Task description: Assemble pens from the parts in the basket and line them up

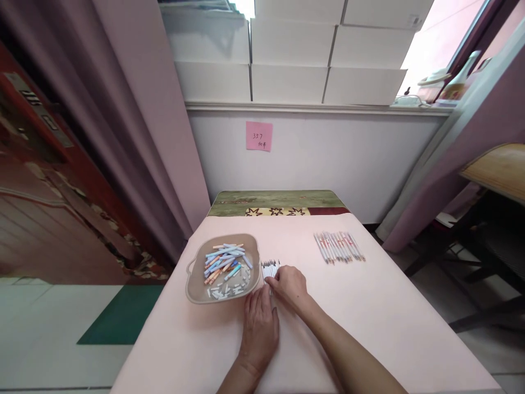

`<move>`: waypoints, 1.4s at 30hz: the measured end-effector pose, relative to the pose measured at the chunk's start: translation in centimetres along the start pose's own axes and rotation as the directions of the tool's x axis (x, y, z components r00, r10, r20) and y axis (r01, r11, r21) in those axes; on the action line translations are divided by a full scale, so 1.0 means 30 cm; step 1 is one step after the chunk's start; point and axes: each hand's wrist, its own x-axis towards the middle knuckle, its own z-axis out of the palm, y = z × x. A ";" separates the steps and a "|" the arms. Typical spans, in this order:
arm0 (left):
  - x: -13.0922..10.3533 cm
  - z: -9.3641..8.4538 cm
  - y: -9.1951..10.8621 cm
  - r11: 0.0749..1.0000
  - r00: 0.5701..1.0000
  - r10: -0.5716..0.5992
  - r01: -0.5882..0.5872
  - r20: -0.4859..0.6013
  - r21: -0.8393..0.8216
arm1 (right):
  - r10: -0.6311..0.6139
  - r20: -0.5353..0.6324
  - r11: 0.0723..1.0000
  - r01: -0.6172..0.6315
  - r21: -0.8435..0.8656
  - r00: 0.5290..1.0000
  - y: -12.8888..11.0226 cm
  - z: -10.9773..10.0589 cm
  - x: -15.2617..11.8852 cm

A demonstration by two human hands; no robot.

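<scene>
One left hand and one right hand at the near end of the sticks, right of the tray; whether either grips cannot be told, and uneven pressure could skew the row.

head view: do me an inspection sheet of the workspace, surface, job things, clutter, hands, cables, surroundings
surface: table, its patterned top showing at the far end, a pink cover over the rest in view
job's things: tray with coloured tubes; white sticks with dark tips, just right of it; row of pens farther right
clutter: white bits loose in the tray
left hand: at the sticks' near end; grip unclear
right hand: fingers at the sticks; grip unclear
cables: nothing seen on the cover; perhaps a thin white cord by the window
surroundings: pink note on the wall; green mat at left
</scene>
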 end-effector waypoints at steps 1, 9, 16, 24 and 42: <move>-0.001 0.003 -0.001 1.000 1.000 0.001 -0.001 -0.002 -0.007 | 0.018 0.009 1.000 -0.018 -0.008 1.000 -0.014 0.001 0.003; -0.005 0.013 -0.012 1.000 1.000 0.009 -0.009 0.017 -0.009 | 0.091 -0.011 0.996 -0.091 -0.014 0.996 0.005 -0.023 0.017; 0.025 0.031 0.008 0.998 0.996 -0.051 0.048 0.068 0.045 | 0.101 -0.034 0.994 -0.099 0.052 0.994 0.143 -0.069 0.027; 0.057 0.084 -0.013 0.999 0.991 -0.006 0.012 0.135 -0.042 | 0.081 -0.045 0.984 -0.073 0.166 0.996 0.136 -0.016 -0.013; 0.010 -0.281 -0.038 0.965 0.968 0.250 -0.249 -0.004 -0.078 | 0.039 -0.188 0.849 0.067 0.523 0.981 0.195 0.031 -0.130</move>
